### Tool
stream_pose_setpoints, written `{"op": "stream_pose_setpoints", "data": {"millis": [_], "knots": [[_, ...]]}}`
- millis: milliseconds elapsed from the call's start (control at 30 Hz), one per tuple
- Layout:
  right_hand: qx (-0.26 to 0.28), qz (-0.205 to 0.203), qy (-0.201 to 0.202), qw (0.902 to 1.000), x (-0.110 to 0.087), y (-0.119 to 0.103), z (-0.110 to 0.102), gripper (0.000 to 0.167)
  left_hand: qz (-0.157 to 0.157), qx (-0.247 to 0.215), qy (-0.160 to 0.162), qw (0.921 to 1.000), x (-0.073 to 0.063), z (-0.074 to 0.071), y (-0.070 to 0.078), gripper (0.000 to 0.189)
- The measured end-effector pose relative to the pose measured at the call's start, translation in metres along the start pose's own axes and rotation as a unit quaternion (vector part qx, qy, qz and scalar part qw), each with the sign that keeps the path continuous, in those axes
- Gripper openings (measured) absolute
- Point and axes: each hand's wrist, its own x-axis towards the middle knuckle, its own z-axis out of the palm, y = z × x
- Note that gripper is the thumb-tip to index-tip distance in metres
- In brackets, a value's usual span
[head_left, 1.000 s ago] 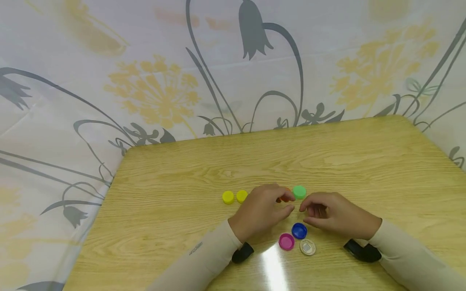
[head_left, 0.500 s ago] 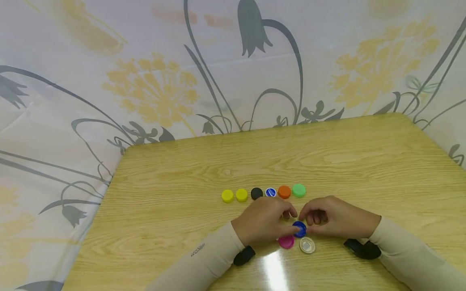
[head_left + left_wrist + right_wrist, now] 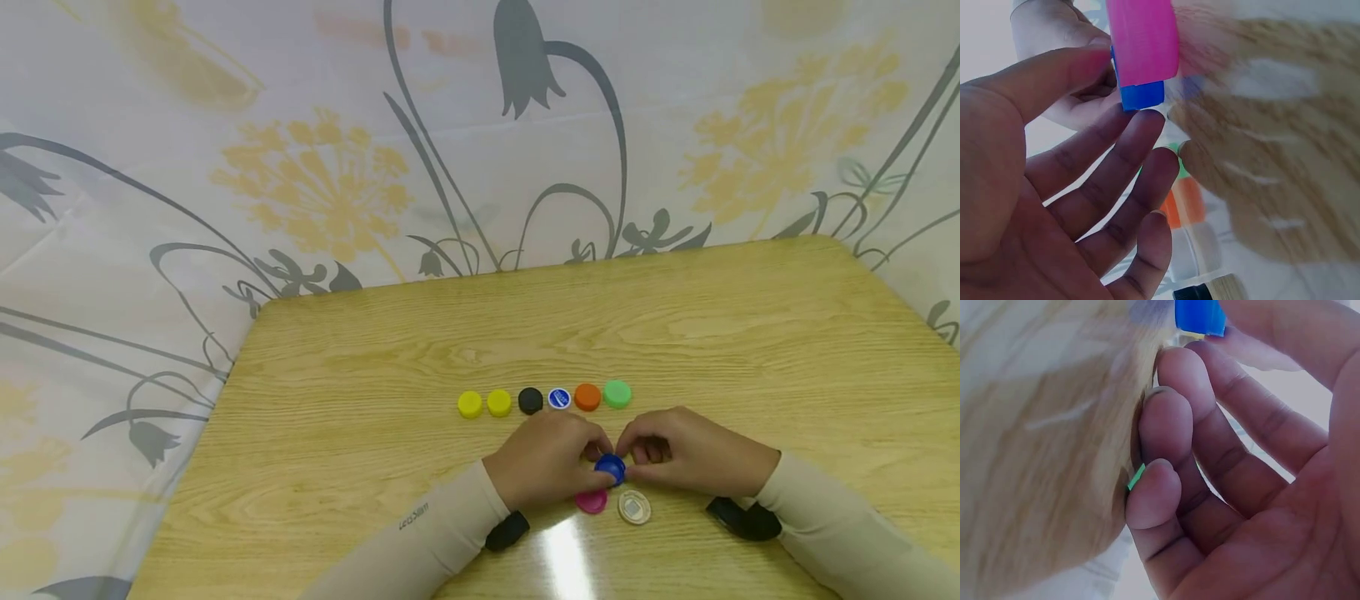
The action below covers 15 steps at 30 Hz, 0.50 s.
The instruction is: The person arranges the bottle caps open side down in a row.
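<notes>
1. One wooden table (image 3: 360, 433) backed by floral cloth (image 3: 337, 183); from where I stand, nine caps are visible on or above it.
2. At left, two yellow caps (image 3: 484, 404) open a far row of six, standing side by side without overlapping.
3. Next along that row, one black cap (image 3: 530, 401), just beyond the knuckles of the person's left hand (image 3: 542, 458).
4. That left hand, its wrist banded with one black device (image 3: 507, 531), has thumb and forefinger curled in a pinch on one blue cap (image 3: 610, 470).
5. Farther right in the row: one blue-and-white cap (image 3: 559, 398), then one orange cap (image 3: 587, 397).
6. Nearer, one pink cap (image 3: 592, 502), partly covered by the left hand.
7. The blue cap sits between the two hands, on the near side of the row; whether it touches the wood, I cannot tell.
8. One green cap (image 3: 617, 394) ends the row; one cream cap (image 3: 634, 507) lies near, right of the pink.
9. At right, the person's right hand (image 3: 690, 450), fingers bent, thumb and forefinger at the blue cap's right edge; gripping or merely touching, I cannot tell.
</notes>
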Motion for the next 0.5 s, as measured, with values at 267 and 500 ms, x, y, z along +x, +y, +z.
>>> {"op": "stream_pose_setpoints", "data": {"millis": [267,500], "knots": [[0.002,0.004,0.004,1.0000,0.0006,-0.0002,0.0011,0.008,-0.011,-0.016,-0.001,0.9998,0.0010,0.0009,-0.0018,0.021],[-0.007,0.008,0.012,0.9999,0.0014,-0.0001,0.0022,0.006,-0.021,-0.029,0.003,0.9993,0.0015,0.0011,-0.0041,0.022]]}}
